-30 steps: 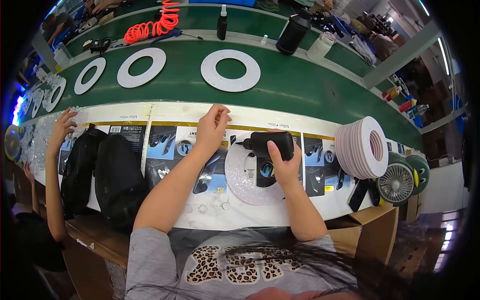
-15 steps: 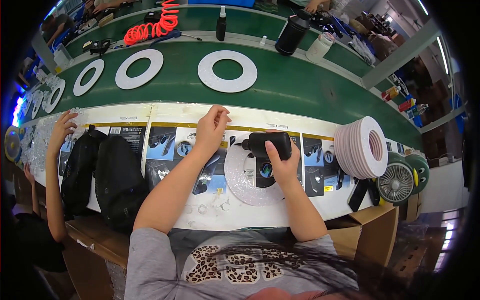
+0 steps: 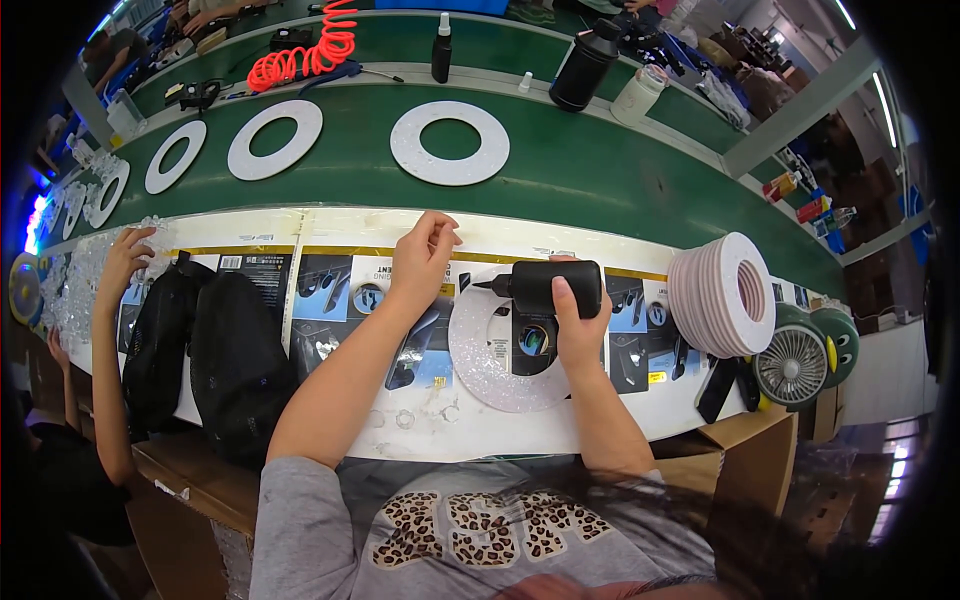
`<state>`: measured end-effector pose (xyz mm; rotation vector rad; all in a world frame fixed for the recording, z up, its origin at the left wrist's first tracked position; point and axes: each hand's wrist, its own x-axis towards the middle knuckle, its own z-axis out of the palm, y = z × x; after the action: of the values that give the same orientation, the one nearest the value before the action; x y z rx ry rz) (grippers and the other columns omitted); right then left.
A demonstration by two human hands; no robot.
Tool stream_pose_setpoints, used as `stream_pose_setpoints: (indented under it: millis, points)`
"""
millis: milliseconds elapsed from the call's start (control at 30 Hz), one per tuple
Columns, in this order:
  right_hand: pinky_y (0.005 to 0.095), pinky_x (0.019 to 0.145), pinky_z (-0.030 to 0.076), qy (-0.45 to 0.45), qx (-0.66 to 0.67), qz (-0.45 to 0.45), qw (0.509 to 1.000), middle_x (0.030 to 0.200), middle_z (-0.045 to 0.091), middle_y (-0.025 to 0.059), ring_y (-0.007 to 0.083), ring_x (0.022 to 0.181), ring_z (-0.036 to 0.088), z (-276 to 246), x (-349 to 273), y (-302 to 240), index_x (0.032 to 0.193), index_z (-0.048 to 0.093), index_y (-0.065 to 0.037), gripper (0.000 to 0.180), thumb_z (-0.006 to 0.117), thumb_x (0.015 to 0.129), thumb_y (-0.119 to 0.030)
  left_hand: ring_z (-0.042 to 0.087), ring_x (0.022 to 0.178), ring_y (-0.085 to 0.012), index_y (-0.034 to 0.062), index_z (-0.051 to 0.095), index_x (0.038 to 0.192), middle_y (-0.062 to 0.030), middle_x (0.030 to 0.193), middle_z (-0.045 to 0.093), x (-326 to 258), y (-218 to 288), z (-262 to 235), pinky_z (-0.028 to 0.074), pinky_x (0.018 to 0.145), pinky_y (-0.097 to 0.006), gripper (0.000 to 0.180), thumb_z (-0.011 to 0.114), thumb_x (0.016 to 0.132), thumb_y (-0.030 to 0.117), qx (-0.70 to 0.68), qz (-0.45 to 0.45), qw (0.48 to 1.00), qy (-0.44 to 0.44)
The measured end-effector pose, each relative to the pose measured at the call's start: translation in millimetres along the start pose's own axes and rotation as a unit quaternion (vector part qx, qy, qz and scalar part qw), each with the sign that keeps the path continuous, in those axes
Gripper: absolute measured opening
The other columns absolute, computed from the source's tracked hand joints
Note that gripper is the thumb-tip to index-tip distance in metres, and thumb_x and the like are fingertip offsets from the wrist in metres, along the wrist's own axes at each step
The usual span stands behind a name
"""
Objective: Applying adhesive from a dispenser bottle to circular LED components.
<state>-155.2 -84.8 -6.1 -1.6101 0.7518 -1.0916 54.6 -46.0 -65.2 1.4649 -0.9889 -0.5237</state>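
My right hand [image 3: 583, 335] grips a black squeeze bottle [image 3: 560, 288], tilted on its side with its thin pointed nozzle to the left. Below the bottle, a glittery white flat ring [image 3: 475, 365] lies on the printed sheets of the worktop; the bottle covers part of its upper side. My left hand [image 3: 427, 255] is beyond the ring's upper left edge, fingers curled together; whatever they may hold is hidden. On my right stands a stack of similar rings [image 3: 715, 295]. Small clear round pieces [image 3: 405, 418] lie near the front edge.
Several white rings [image 3: 450, 172] lie along the green belt [image 3: 600, 190] beyond the worktop. Two black padded items [image 3: 238, 355] and a co-worker's hand [image 3: 127, 262] by clear pieces [image 3: 80, 275] are at left. A small fan [image 3: 790, 365] stands at right.
My right hand has shifted the bottle slightly right and a little up. The rings on the belt have slid a little left. My left hand stays in place.
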Motion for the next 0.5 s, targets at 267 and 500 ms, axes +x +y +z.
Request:
stream_pose_setpoints:
  millis: [267, 500]
  points:
    - [0.0254, 0.079, 0.047, -0.001, 0.021, 0.006, 1.000, 0.094, 0.063, 0.0078, 0.0131, 0.085, 0.059, -0.1, 0.3, 0.7, 0.104, 0.061, 0.001, 0.026, 0.059, 0.089, -0.019, 0.053, 0.064, -0.0085, 0.0016, 0.056, 0.095, -0.0046, 0.076, 0.063, -1.0, 2.1, -1.4, 0.044, 0.060, -0.022, 0.011, 0.049, 0.095, 0.010, -0.004, 0.001, 1.000, 0.008]
    - [0.0255, 0.075, 0.049, -0.079, 0.003, 0.025, 0.997, 0.091, 0.065, 0.0084, 0.0131, 0.082, 0.061, 1.0, -3.1, -2.8, 0.102, 0.063, 0.001, 0.026, 0.061, 0.087, -0.020, 0.053, 0.064, -0.0084, 0.0019, 0.057, 0.094, -0.0044, 0.075, 0.063, -0.4, 3.7, 0.2, 0.044, 0.060, -0.023, 0.012, 0.049, 0.095, 0.011, 0.000, 0.003, 1.000, 0.007]
